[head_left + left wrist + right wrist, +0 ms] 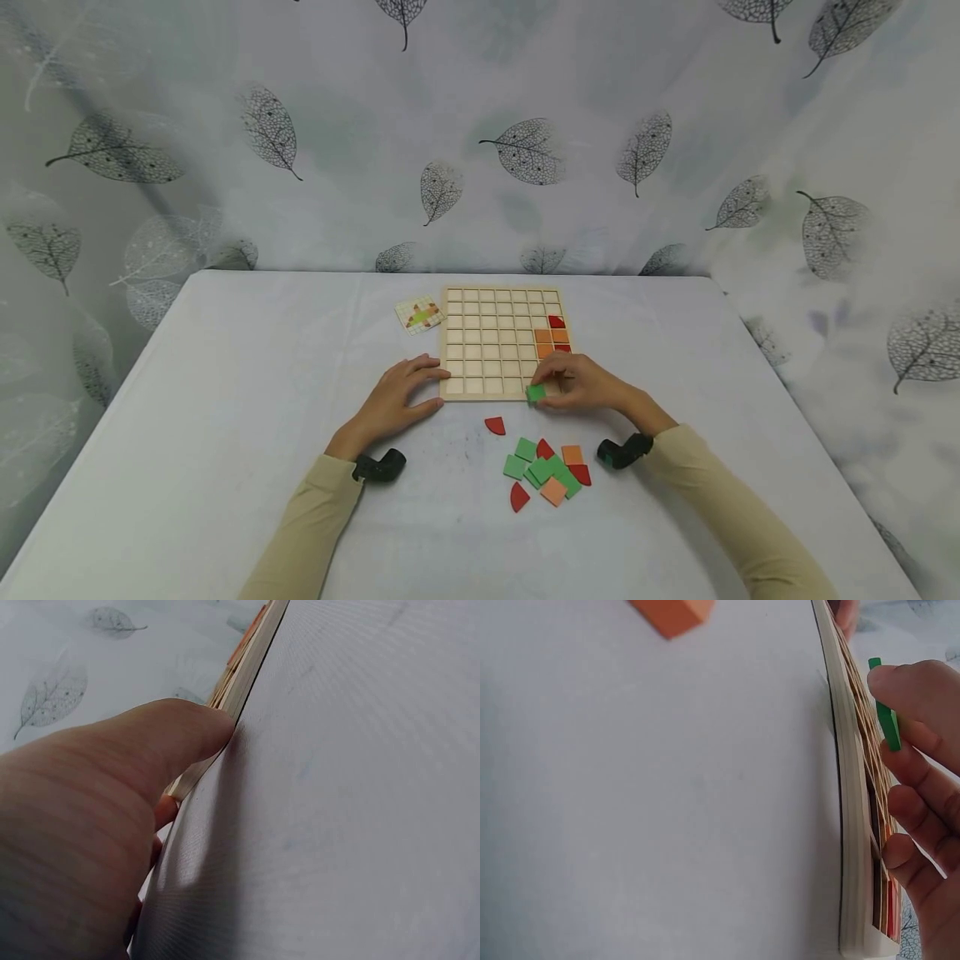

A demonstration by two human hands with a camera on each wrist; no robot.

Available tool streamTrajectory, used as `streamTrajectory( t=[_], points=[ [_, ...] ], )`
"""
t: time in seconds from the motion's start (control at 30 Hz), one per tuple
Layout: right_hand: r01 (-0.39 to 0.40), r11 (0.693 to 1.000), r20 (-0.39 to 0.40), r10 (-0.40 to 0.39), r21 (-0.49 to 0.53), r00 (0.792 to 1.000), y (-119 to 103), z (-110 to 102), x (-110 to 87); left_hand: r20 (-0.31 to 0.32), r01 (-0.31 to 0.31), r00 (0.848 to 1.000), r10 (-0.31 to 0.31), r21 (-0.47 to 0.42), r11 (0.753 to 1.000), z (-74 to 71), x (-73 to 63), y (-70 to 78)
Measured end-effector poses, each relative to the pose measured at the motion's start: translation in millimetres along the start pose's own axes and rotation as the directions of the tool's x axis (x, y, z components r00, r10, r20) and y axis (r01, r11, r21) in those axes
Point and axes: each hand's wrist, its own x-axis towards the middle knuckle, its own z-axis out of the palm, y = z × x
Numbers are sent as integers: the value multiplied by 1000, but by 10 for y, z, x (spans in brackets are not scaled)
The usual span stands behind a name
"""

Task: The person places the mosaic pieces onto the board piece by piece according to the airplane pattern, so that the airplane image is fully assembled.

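Note:
A wooden grid board (487,335) lies on the table. My right hand (585,385) pinches a green square tile (535,393) between thumb and fingers over the board's near right part. In the right wrist view the green tile (889,724) is tilted, seen nearly edge-on above the board's rim. Orange squares (543,336) and red quarter-round tiles (556,322) sit in cells along the board's right side, partly hidden by that hand. My left hand (393,398) rests at the board's near left corner, fingers loosely extended; its thumb (202,727) touches the board's edge.
Nearer than the board, a loose pile holds several green tiles (514,467), red quarter-rounds (519,497) and orange squares (554,492). A single red quarter-round (495,426) lies apart. A patterned card (419,315) is beside the board's far left corner. A white cloth (247,400) covers the table.

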Motion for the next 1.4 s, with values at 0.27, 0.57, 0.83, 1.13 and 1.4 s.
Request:
streamTrajectory(
  t=[0.27, 0.57, 0.83, 1.13, 1.4],
  points=[
    [-19, 1000, -60, 19, 11, 998, -213, -72, 81, -4, -7, 1000, 7, 0, 1000, 5, -12, 4],
    [55, 998, -126, -55, -8, 990, -123, -180, 153, -2, -9, 1000, 9, 10, 1000, 8, 0, 2],
    [39, 999, -164, -41, -17, 986, -44, -222, 214, 2, -3, 1000, 3, 15, 1000, 4, 0, -13],
    [-50, 999, -228, 46, -13, 972, 23, -200, 244, 5, -12, 1000, 12, 17, 1000, 13, 4, -29],
    [-125, 992, -299, 113, -21, 947, 421, -129, 265, 6, -10, 1000, 10, 13, 1000, 3, -2, -22]
  ],
)
